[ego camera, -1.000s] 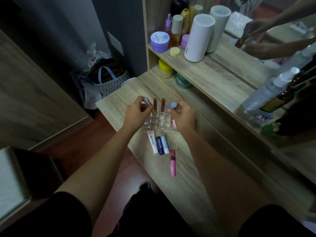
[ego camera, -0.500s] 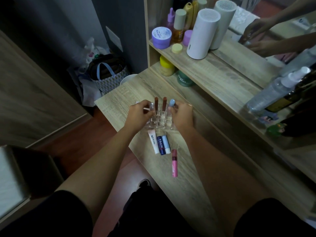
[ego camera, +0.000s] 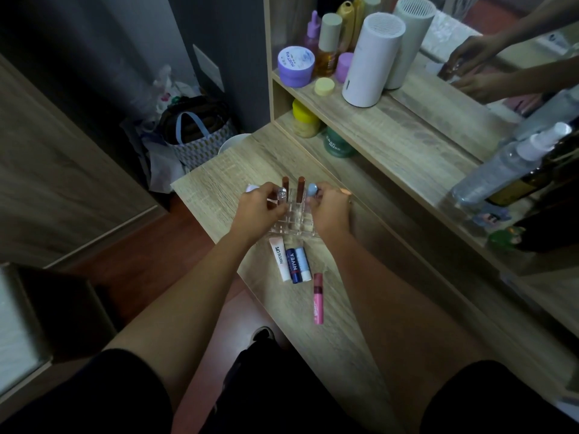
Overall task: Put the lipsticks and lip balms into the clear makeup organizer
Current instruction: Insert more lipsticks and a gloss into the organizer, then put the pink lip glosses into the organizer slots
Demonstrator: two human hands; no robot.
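Both your hands have come down onto the clear organizer on the table. A moment ago the sticks were up in the air. Now your left hand pinches a clear-topped stick that is going into a slot. Your right hand closes its fingers round a blue-topped stick at the other side. Two brown lipsticks already stand up at the back. Four tubes are left: three lip balms just beside the organizer and a pink lipstick closer to you.

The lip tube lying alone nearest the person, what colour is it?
Pink, with a darker band near its top; head view.
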